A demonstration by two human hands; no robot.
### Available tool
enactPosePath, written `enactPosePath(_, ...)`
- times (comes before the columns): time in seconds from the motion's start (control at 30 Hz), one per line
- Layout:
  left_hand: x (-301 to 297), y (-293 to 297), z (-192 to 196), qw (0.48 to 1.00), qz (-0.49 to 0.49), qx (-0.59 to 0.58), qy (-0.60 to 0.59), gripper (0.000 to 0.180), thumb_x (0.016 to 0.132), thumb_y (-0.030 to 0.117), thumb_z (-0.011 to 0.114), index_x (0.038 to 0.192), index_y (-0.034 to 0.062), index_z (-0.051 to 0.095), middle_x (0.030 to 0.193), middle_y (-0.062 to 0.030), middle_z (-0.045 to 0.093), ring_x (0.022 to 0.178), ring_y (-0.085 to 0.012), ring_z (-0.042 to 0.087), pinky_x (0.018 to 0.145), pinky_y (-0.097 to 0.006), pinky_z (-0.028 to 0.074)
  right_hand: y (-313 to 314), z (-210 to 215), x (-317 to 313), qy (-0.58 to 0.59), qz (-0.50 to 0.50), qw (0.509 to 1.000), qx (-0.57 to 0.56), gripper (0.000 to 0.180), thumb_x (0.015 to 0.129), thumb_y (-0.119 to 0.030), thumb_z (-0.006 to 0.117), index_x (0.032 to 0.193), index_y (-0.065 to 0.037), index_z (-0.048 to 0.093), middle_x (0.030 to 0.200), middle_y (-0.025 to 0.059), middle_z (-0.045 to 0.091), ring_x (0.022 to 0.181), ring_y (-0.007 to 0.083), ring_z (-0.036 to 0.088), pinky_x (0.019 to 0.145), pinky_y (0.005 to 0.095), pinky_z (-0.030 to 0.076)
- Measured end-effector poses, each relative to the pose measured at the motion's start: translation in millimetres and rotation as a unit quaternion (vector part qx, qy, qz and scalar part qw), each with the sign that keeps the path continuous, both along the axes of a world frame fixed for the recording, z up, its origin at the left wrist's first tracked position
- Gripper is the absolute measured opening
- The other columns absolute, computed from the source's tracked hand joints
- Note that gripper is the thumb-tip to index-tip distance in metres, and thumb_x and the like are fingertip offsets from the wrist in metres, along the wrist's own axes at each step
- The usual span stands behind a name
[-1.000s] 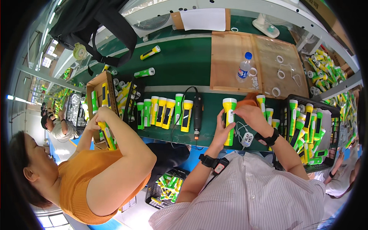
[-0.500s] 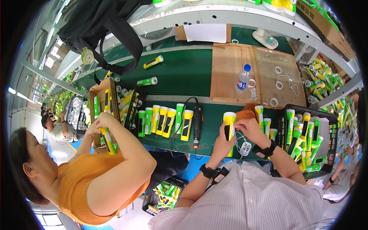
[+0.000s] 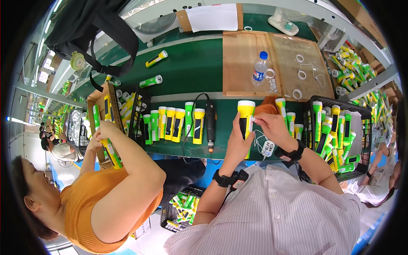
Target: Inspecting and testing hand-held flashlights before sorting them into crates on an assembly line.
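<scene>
Left hand (image 3: 238, 142) wrapped around yellow flashlight (image 3: 245, 121), gripping lower body, head pointing away, held just above green surface (image 3: 191, 68). Right hand (image 3: 270, 125) pinched closed at flashlight's side, fingertips touching casing near switch; what it pinches too small to tell. Flashlight looks like light, stiff plastic, smooth and somewhat slippery; best held around mid-body, clear of lens end. Row of finished flashlights (image 3: 172, 123) lies to left, black crate (image 3: 361, 127) of more to right.
</scene>
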State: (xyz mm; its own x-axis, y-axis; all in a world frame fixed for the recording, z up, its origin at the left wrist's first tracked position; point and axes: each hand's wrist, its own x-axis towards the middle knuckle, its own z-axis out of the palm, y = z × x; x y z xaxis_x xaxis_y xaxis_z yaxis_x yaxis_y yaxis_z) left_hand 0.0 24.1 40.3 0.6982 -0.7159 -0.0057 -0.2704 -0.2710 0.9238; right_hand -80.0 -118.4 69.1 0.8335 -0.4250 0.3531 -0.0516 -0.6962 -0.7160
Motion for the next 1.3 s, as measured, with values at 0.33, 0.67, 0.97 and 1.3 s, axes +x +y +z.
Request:
enactPosePath(0.33, 37, 28, -28, 0.785, 0.006, -0.204, 0.584, 0.046, 0.093, 0.034, 0.038, 0.136, 0.0212, 0.028, 0.100, -0.0102, 0.058, 0.059, -0.0164, 0.056, 0.048, -0.028, 0.048, -82, -93, -9, 0.168, -0.056, 0.983, -0.051, 0.021, 0.078, -0.004, 0.059, 0.098, 0.000, 0.060, 0.086, 0.0169, 0.063, 0.082, 0.0348, 0.060, 0.077, 0.0371, 0.048)
enactPosePath(0.67, 27, 18, -29, 0.719, 0.081, -0.252, 0.643, 0.038, 0.095, 0.037, 0.036, 0.118, 0.0086, 0.047, 0.097, -0.0097, 0.060, 0.072, -0.0190, 0.059, 0.062, -0.033, 0.051, 30, 10, -8, 0.149, 0.221, 0.948, 0.176, 0.051, 0.071, -0.022, 0.069, 0.118, -0.010, 0.052, 0.097, 0.0114, 0.062, 0.082, 0.0264, 0.062, 0.064, 0.0342, 0.050)
enactPosePath(0.97, 21, 11, -17, 0.672, 0.065, -0.281, 0.682, 0.039, 0.093, 0.035, 0.042, 0.118, 0.0052, 0.047, 0.115, -0.0106, 0.054, 0.107, -0.0249, 0.053, 0.090, -0.039, 0.043, 40, 7, 1, 0.044, 0.072, 0.995, 0.049, 0.053, 0.066, -0.030, 0.073, 0.110, -0.009, 0.050, 0.084, 0.0098, 0.063, 0.067, 0.0282, 0.063, 0.057, 0.0343, 0.049)
enactPosePath(1.3, 8, -6, -1, 0.818, 0.110, -0.263, 0.500, 0.062, 0.086, 0.019, 0.062, 0.133, 0.0139, 0.021, 0.118, -0.0089, 0.048, 0.107, -0.0185, 0.050, 0.089, -0.035, 0.042, 24, -10, -9, 0.099, 0.010, 0.990, 0.104, 0.049, 0.067, -0.030, 0.072, 0.098, -0.006, 0.044, 0.074, 0.0150, 0.059, 0.066, 0.0338, 0.061, 0.057, 0.0378, 0.047)
